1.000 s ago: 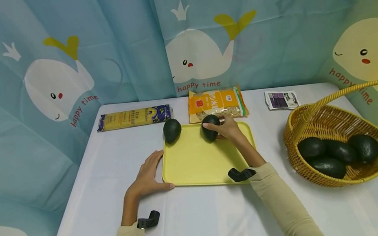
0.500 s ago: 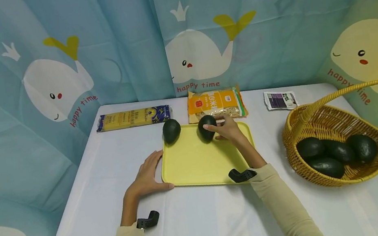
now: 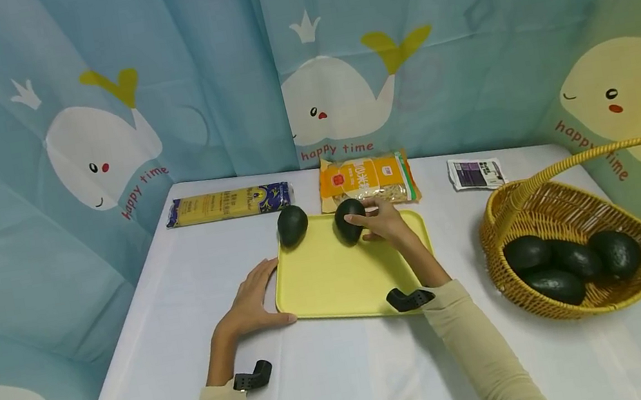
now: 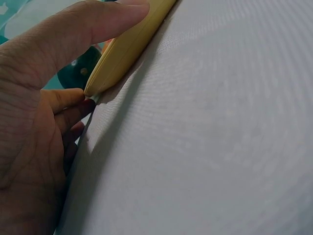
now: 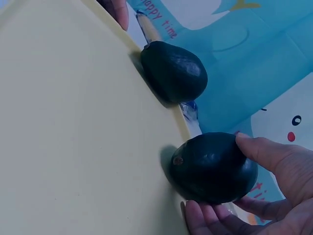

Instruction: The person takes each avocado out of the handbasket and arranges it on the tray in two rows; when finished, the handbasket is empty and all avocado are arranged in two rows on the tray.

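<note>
In the head view my right hand (image 3: 383,221) holds a dark green avocado (image 3: 350,221) at the back of a yellow tray (image 3: 340,281). The right wrist view shows the thumb on top of this avocado (image 5: 215,169) and fingers curled at its lower side, close over the tray. A second avocado (image 3: 292,226) lies at the tray's back left corner, to the left of the held one. My left hand (image 3: 251,303) rests at the tray's left side, fingers extended along the edge and thumb (image 4: 115,22) at the front left corner.
A wicker basket (image 3: 496,256) with several avocados stands on the right, its tall handle arching over it. Behind the tray lie a long yellow-and-blue packet (image 3: 227,204), an orange bag (image 3: 364,181) and a small white-and-purple sachet (image 3: 476,173). A whale-print curtain (image 3: 224,68) borders the table.
My right hand has shifted the avocado slightly left along the tray's back, and its fingers sit a little looser around it. The left hand keeps its place at the tray's edge.
</note>
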Available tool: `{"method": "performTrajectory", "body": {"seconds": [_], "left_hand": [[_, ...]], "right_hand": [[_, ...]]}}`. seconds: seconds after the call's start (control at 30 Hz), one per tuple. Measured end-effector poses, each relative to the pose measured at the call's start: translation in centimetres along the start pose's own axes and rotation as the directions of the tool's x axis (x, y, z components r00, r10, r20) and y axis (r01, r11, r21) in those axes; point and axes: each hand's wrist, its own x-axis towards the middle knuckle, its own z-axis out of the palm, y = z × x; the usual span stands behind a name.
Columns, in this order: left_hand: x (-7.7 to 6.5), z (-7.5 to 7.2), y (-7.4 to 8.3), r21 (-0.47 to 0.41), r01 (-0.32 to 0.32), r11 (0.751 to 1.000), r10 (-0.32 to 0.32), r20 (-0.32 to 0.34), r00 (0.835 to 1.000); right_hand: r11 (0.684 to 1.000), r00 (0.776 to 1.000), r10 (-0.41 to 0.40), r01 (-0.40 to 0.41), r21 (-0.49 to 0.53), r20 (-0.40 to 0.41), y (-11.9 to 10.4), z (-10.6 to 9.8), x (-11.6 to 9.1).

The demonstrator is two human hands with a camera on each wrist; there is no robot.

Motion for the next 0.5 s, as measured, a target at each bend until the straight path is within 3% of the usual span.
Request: {"method": "performTrajectory", "body": {"seconds": [0.5], "left_hand": [[-0.08, 0.19, -0.1, 0.006, 0.0, 1.0, 0.0, -0.004, 1.0]], "right_hand": [[1.0, 0.998, -0.008, 0.007, 0.009, 0.068, 0.23, -0.18, 0.02]]}}
